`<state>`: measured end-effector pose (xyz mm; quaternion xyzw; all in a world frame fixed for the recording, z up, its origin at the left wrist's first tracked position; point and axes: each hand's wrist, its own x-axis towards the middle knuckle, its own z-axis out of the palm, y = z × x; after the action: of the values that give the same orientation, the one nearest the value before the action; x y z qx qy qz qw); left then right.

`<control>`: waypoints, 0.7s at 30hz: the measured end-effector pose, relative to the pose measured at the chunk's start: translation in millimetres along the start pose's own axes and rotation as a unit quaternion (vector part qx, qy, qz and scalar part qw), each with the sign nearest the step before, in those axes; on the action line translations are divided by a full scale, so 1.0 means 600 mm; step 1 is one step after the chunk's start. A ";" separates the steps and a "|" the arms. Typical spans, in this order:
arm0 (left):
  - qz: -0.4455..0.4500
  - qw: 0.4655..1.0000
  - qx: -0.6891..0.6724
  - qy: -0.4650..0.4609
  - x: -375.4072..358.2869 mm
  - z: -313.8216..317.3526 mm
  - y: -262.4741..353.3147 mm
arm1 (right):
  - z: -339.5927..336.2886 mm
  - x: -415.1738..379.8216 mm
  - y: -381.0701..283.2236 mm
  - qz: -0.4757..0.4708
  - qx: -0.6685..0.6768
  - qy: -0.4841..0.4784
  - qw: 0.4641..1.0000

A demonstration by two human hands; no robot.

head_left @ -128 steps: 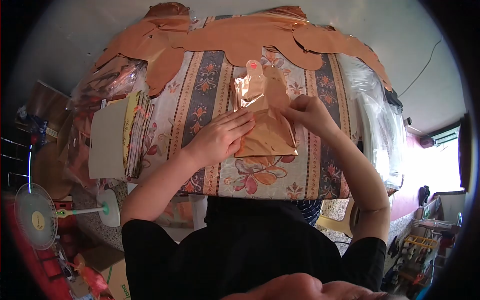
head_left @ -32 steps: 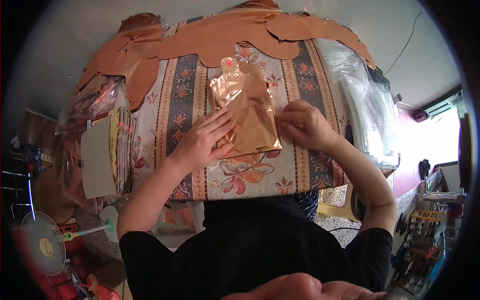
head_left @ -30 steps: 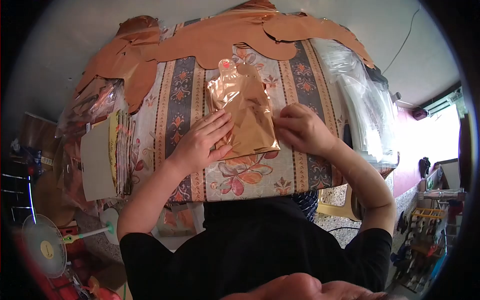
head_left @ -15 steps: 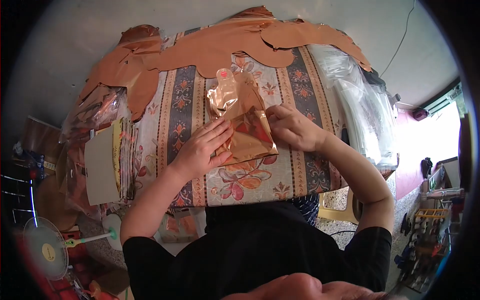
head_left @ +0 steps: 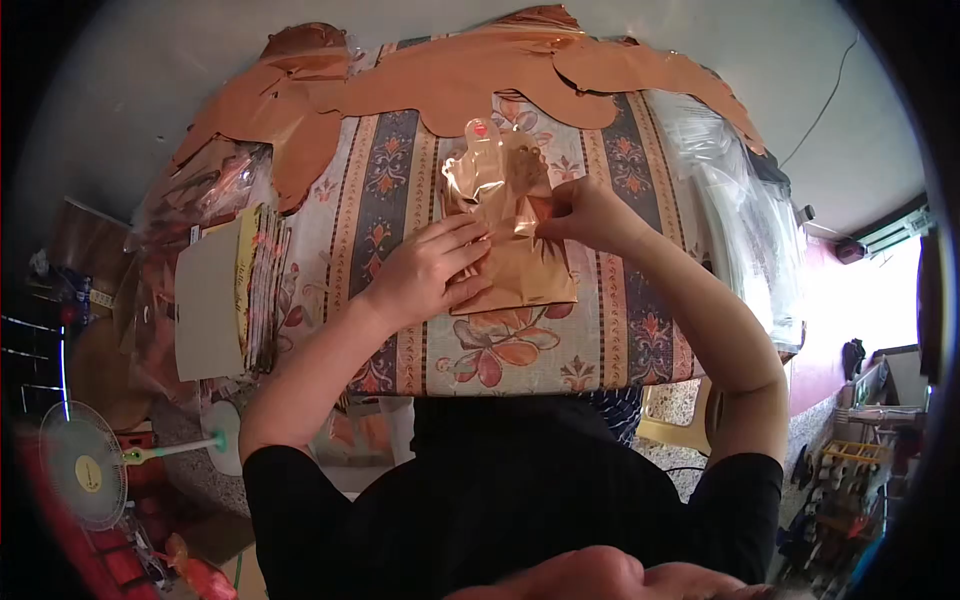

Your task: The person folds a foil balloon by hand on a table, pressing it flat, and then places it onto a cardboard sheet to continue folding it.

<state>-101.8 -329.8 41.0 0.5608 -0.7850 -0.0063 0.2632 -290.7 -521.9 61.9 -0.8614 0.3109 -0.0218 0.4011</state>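
A shiny copper-coloured foil balloon [head_left: 525, 275], folded into a flat packet, lies on the patterned tablecloth in front of me. Its rounded tab [head_left: 483, 138], with a red mark, points away from me. My left hand [head_left: 425, 268] rests on the packet's left side with fingers stretched out and pressing the foil. At the right edge, my right hand [head_left: 598, 220] pinches a bit of the foil between thumb and fingers. The fingertips partly cover the fold there.
Large unfolded copper foil sheets [head_left: 460, 80] drape across the table's far side. A stack of printed cards [head_left: 255, 290] stands at the left, beside plastic-wrapped foil [head_left: 215, 190]. Clear plastic bags [head_left: 735, 220] lie at the right. A fan [head_left: 85, 465] stands at lower left.
My right hand has moved up along the packet's right edge and now pinches the foil. The red patch on the packet no longer shows. The camera view has shifted slightly.
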 end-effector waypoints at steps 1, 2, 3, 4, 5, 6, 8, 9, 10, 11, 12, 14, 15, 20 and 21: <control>0.005 1.000 0.004 0.018 -0.001 0.001 0.001 | 0.001 0.001 0.000 -0.010 0.000 0.003 1.000; 0.005 1.000 0.003 0.017 -0.001 0.002 0.001 | 0.001 0.001 -0.001 -0.020 0.000 0.006 1.000; 0.001 1.000 0.006 0.019 -0.002 0.004 0.001 | 0.001 0.001 -0.002 -0.018 -0.001 0.006 1.000; -0.002 1.000 0.010 0.021 -0.003 0.005 0.001 | 0.000 0.002 -0.003 -0.033 -0.036 0.013 0.999; -0.003 1.000 0.009 0.021 -0.004 0.005 0.000 | 0.001 0.001 -0.003 -0.047 -0.071 0.020 0.996; -0.004 1.000 0.009 0.016 -0.004 0.005 0.000 | 0.003 0.000 -0.002 -0.046 -0.071 0.020 0.996; -0.004 1.000 0.010 0.011 -0.003 0.004 0.001 | 0.010 -0.005 0.001 -0.054 0.012 0.062 0.997; -0.005 0.999 0.037 -0.016 -0.002 0.003 0.003 | 0.012 -0.009 -0.001 -0.054 0.012 0.061 0.997; -0.006 0.997 0.064 -0.042 -0.001 0.002 0.004 | 0.013 -0.014 -0.005 -0.060 0.012 0.082 0.995; -0.006 0.997 0.065 -0.040 0.000 0.000 0.005 | 0.014 -0.018 -0.008 -0.067 0.012 0.104 0.992; -0.008 0.997 0.059 -0.048 0.001 -0.002 0.006 | 0.016 -0.023 -0.007 -0.069 0.010 0.104 0.992; -0.012 0.997 0.054 -0.054 0.003 -0.002 0.006 | 0.023 -0.032 0.001 -0.099 0.012 0.135 0.986; -0.004 0.997 0.054 -0.046 0.003 -0.001 0.006 | 0.030 -0.035 0.003 -0.101 0.011 0.134 0.986; -0.003 0.998 0.045 -0.041 0.003 -0.002 0.007 | 0.052 -0.042 0.024 -0.259 -0.132 0.219 0.931; -0.003 0.998 0.044 -0.045 0.003 -0.002 0.007 | 0.050 -0.048 0.020 -0.241 -0.181 0.193 0.934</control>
<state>-105.4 -329.3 43.8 0.5735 -0.7937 0.0020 0.2029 -311.5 -491.1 39.3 -0.9476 0.1644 -0.2270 0.1533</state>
